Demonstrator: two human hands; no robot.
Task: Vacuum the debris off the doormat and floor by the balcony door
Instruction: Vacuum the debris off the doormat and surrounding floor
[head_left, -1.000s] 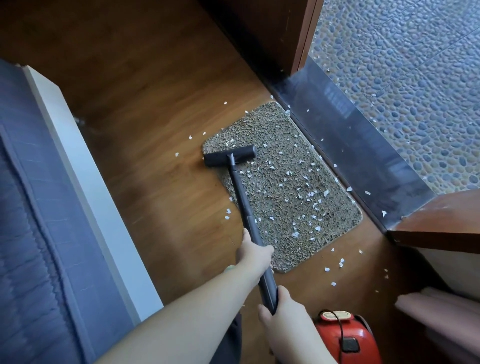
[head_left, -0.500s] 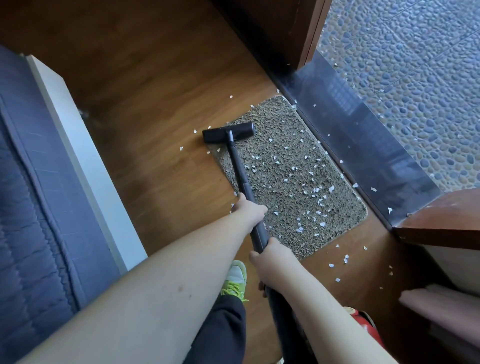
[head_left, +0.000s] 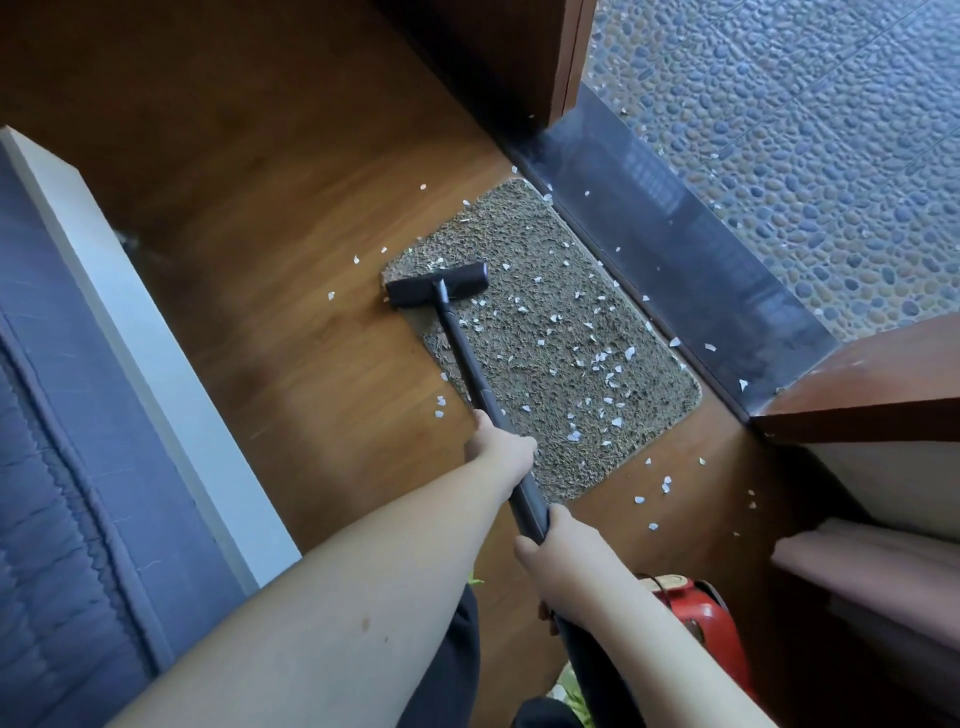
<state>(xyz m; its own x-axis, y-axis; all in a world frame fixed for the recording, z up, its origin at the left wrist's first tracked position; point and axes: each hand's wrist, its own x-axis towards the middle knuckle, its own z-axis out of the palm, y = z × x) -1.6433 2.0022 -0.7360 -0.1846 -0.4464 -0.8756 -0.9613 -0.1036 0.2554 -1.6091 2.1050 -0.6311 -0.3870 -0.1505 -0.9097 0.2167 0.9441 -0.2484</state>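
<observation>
the vacuum head (head_left: 437, 291) has pulled back from the doormat's (head_left: 545, 332) far-left corner toward its left edge.

Coarse, fibrous doormat (head_left: 550, 332) beyond left hand (head_left: 500, 448); smooth wood floor (head_left: 291, 291) beneath; matt black wand (head_left: 462, 358); glossy red canister (head_left: 711, 629)

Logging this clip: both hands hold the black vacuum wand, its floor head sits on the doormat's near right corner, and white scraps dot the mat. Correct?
Not quite. The head view shows the floor head on the doormat's far left corner. Both the left hand and right hand grip the wand, and white scraps dot the mat.
</observation>
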